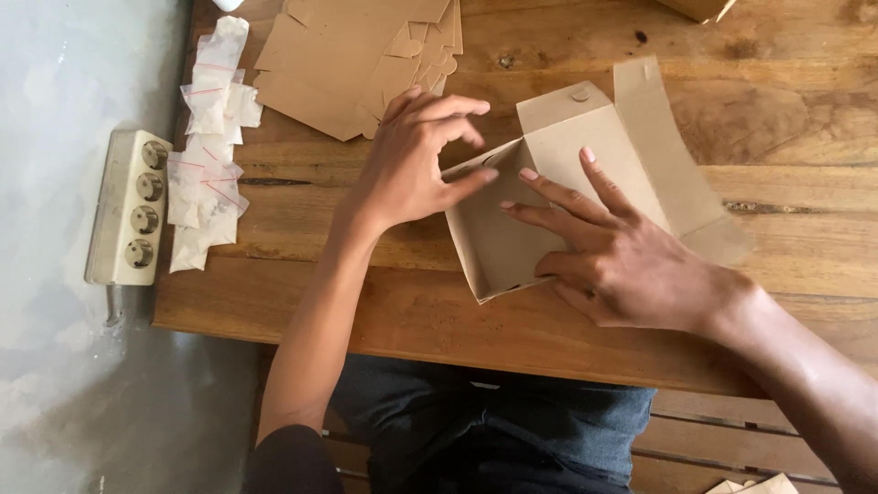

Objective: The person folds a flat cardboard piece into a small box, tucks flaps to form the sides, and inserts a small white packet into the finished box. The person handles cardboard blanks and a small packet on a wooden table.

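Already half folded, the cardboard box (512, 238) has walls raised but lid open, left hand (412, 165) pinching its side, right hand (622, 261) pressing flat inside.

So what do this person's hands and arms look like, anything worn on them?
Both are bare. The left hand and right hand show no rings, gloves, watch or bracelet. The forearms are uncovered; only at the left upper arm does the edge of a dark sleeve appear. Fingernails look short and unpainted. The right arm runs out of the picture before any sleeve shows.
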